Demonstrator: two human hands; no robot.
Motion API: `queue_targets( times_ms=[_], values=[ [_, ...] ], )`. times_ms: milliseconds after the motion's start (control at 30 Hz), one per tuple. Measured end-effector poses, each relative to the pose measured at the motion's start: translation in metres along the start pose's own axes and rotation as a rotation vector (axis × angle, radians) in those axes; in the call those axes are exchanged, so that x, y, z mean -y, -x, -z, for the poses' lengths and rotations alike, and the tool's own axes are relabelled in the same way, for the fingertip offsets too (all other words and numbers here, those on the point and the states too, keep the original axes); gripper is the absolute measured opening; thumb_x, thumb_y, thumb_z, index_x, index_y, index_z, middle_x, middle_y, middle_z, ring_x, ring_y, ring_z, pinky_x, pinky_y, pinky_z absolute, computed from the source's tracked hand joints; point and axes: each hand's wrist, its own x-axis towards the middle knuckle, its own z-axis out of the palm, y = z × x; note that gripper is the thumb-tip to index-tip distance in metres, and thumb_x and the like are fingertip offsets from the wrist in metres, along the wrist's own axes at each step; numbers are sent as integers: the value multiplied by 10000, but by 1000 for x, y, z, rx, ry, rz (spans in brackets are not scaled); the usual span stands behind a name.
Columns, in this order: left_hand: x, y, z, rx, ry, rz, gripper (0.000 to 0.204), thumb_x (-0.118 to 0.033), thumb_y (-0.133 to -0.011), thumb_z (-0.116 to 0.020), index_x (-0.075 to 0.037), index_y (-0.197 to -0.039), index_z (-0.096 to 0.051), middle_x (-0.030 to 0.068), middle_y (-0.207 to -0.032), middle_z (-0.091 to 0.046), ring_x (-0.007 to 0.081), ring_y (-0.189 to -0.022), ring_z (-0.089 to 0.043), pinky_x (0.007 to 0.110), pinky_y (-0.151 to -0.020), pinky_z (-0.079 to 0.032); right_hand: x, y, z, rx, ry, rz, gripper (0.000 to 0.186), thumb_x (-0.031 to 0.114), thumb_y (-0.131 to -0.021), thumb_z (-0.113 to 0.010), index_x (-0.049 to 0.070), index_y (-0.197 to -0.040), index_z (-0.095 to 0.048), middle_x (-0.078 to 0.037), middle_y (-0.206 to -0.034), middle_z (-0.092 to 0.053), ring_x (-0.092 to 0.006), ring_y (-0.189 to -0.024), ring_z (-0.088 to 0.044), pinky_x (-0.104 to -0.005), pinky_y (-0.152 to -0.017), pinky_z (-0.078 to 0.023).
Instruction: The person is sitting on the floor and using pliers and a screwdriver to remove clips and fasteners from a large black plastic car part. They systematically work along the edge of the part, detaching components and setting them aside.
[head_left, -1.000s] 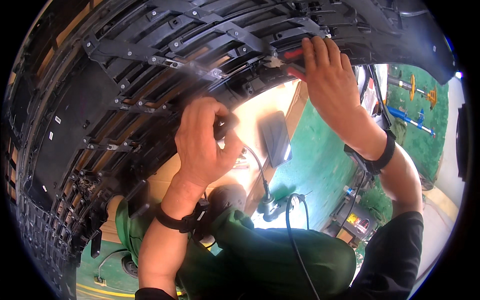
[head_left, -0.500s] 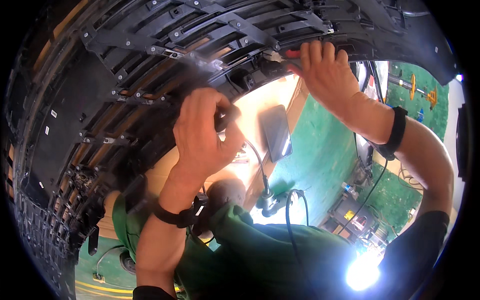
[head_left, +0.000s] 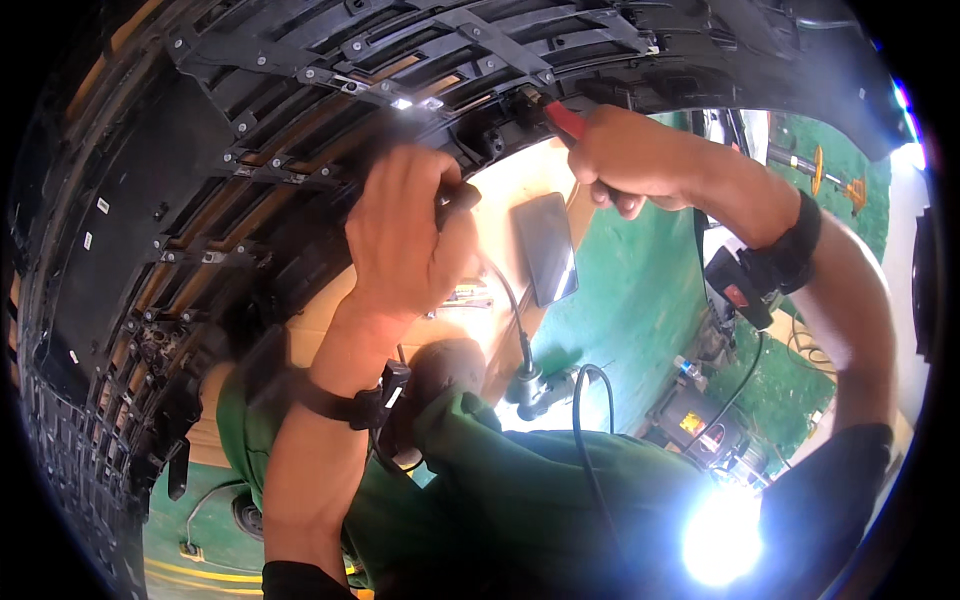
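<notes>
Right hand (head_left: 632,150) grips red-handled tool (head_left: 564,120); cardboard (head_left: 322,335) bears flat device (head_left: 545,250)

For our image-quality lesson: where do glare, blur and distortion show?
In the head view, a white flare washes out detail beside the right sleeve; in the head view, the dark object in the left hand looks blurred; head view: the slatted black panel curves, perhaps partly from the lens.

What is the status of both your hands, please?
Right hand closed on red-handled tool, tip by black slatted panel. Left hand curled around dark, blurred object. Dark flat device below, apart from both hands.
</notes>
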Motion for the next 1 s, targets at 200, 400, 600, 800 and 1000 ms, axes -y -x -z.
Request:
queue_targets(
  times_ms=[200,400,600,800,1000],
  values=[
    [1,3,11,-31,-30,8,182,-189,-865,-605,-61,-994,-600,129,-933,-598,379,-835,-587,450,-712,-497,-60,-36,-23,702,-1331,260,394,48,-844,-552,0,-1230,-490,-78,-1021,-526,-140,-785,-518,-238,-508,-363],
    [-3,-5,4,51,16,-3,246,-288,-924,-585,-60,-1013,-608,130,-965,-614,378,-864,-594,460,-752,-500,-104,-47,-126,1051,-1846,858,508,129,-865,-706,-53,-1288,-492,-110,-1017,-511,-167,-771,-513,-283,-514,-400],
    [-8,0,12,125,-39,68,308,-242,-888,-574,-5,-1083,-600,167,-1078,-606,325,-923,-588,408,-822,-495,-133,-3,-128,453,-1262,690,775,129,-784,-669,-112,-1482,-433,-235,-1335,-596,-249,-956,-649,-318,-732,-516],
    [-23,-3,10,87,-57,136,282,-141,-832,-619,-6,-1079,-623,158,-1054,-626,335,-927,-614,410,-803,-526,-103,-8,-127,643,-1567,701,861,108,-762,-598,-106,-1559,-350,-282,-1522,-518,-290,-1161,-637,-381,-941,-526],
    [-25,-4,10,100,-76,127,299,-169,-829,-616,3,-1073,-616,167,-1070,-625,339,-921,-605,415,-804,-521,-77,-30,-121,617,-1732,757,759,76,-747,-548,-69,-1487,-464,-262,-1433,-582,-359,-1274,-612,-505,-1039,-518]
  ],
)
